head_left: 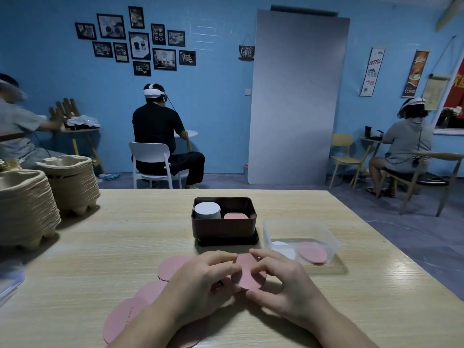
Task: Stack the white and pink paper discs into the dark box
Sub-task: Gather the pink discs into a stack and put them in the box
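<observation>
Discs of pink paper (120, 320) lie loose on the table (125, 234) under the wrists; left hand (200, 282) and right hand (283, 285) both pinch a raised pink disc (249, 272) by its edges. Beyond stands the dark box (223, 228), holding a white pile (207, 209) left and a pink pile (235, 216) right.

Box (224, 228) on table (125, 234); tub (301, 232) right of it; loose discs (173, 266) before it; trays (25, 204) far left.
</observation>
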A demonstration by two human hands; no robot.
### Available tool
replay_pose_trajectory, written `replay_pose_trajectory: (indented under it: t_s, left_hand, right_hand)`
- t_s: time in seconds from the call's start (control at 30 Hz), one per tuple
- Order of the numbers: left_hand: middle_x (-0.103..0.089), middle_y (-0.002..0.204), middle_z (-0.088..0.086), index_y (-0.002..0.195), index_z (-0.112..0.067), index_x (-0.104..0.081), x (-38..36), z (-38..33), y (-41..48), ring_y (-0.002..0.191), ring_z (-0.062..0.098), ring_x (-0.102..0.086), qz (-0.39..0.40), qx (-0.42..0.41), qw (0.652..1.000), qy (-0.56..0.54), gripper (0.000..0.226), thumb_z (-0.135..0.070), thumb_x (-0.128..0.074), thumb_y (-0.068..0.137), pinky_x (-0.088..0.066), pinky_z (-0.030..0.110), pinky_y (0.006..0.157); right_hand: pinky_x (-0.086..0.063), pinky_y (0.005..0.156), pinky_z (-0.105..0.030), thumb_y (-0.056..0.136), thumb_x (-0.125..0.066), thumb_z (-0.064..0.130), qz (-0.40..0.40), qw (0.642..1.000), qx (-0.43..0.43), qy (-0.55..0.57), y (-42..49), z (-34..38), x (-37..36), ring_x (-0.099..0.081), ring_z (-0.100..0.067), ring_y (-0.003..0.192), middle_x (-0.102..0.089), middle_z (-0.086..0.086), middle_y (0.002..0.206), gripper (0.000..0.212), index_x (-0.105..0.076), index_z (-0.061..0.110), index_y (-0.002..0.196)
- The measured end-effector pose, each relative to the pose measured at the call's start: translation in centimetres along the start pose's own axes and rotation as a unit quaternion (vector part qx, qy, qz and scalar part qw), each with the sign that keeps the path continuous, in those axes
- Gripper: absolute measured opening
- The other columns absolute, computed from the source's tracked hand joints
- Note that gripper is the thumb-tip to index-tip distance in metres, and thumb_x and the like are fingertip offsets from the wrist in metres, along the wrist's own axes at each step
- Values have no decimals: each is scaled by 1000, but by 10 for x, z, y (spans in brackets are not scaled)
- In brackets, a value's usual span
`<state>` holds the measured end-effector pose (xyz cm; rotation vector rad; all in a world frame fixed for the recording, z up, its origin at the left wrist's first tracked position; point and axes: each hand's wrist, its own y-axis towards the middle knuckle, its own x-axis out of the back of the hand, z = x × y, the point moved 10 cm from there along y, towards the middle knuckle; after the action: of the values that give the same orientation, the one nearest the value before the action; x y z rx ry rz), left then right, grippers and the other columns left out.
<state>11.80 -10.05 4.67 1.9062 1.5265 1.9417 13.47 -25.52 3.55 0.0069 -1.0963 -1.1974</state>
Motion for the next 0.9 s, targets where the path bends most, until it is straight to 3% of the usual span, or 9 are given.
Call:
replay_pose_trajectory:
  t_s: [0.1,0.3,0.4,0.53,0.7,0.9]
  left_hand:
    - [-66,123,-12,101,-30,-69,-2,2,-1,102,2,-64,6,8,1000,-1,12,-38,-72,92,-55,20,76]
    - [-69,119,-13,100,-29,-68,-6,3,0,100,-1,-62,14,13,1000,11,19,-44,-72,89,-55,22,75]
    - [-66,119,-18,119,-33,-62,-11,13,0,103,5,-62,36,46,998,34,36,-52,-66,89,-54,28,84]
    - [-59,128,-22,135,-39,-49,-17,28,-3,119,3,-52,71,102,990,72,56,-66,-55,86,-41,28,102]
    - [-59,118,-20,131,-41,-46,-23,31,-2,115,3,-49,96,128,984,80,58,-72,-51,83,-39,28,100]
    - [-59,110,-18,123,-35,-51,-15,30,-1,105,6,-50,80,142,984,71,48,-65,-52,85,-42,27,92]
  right_hand:
    - [-40,107,-15,77,-81,53,9,1000,4,-23,0,1,-4,-44,8,137,-58,10,141,32,-65,29,92]
    - [-45,101,-18,77,-79,53,17,999,-2,-45,1,-1,-7,-49,7,133,-61,9,136,31,-65,29,91]
    - [-44,100,-16,75,-79,52,8,998,-12,-54,1,-3,-4,-51,6,130,-61,12,136,30,-64,30,89]
    - [-49,99,-23,73,-79,52,-7,998,-39,-54,1,-13,1,-50,9,129,-61,13,134,31,-60,32,86]
    - [-56,93,-32,72,-80,53,-3,998,-58,-39,1,-22,-2,-50,6,130,-61,13,133,33,-62,30,88]
    - [-56,92,-29,71,-78,57,-3,996,-69,-51,1,-25,-2,-50,6,130,-60,11,137,36,-62,29,88]
